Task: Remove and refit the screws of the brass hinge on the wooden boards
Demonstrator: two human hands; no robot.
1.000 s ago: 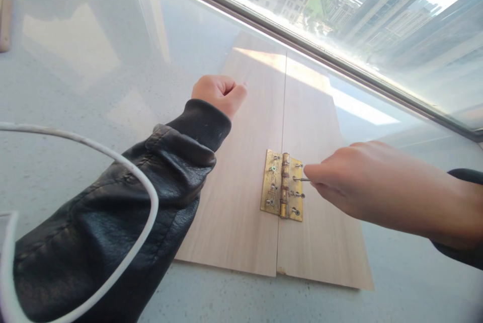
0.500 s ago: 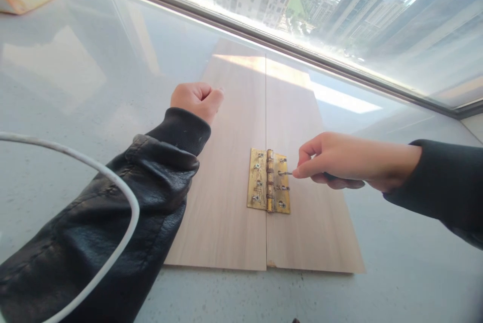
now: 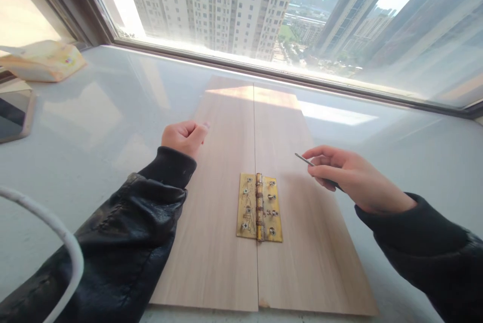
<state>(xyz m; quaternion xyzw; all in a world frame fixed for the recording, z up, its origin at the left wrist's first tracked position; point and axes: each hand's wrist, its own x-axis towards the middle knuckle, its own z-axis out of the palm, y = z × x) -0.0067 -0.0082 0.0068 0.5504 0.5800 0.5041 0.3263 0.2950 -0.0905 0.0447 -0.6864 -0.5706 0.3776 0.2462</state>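
My right hand [image 3: 332, 172] holds a small screwdriver [image 3: 302, 158] with a thin metal shaft; its dark handle is mostly hidden by the fingers. The tip points up and left, raised clear of the hinge. A worn brass hinge [image 3: 259, 207] spans the seam between the left wooden board [image 3: 215, 242] and the right wooden board [image 3: 305, 242]. Several cross-head screws sit in both leaves; some on the right leaf look tilted. My left hand [image 3: 183, 137] is closed in a fist over the left board's outer edge; the inside of the fist is hidden.
The boards lie on a pale speckled sill [image 3: 113, 162] below a window [image 3: 226, 11]. A white cable [image 3: 71, 247] loops across my left sleeve. At the far left are a yellowish soft packet [image 3: 49, 64] and a phone-like device [image 3: 15, 111].
The screwdriver has come off the hinge's right leaf, and my right hand has moved up and away to the right. The view has tilted upward; my left fist stays closed.
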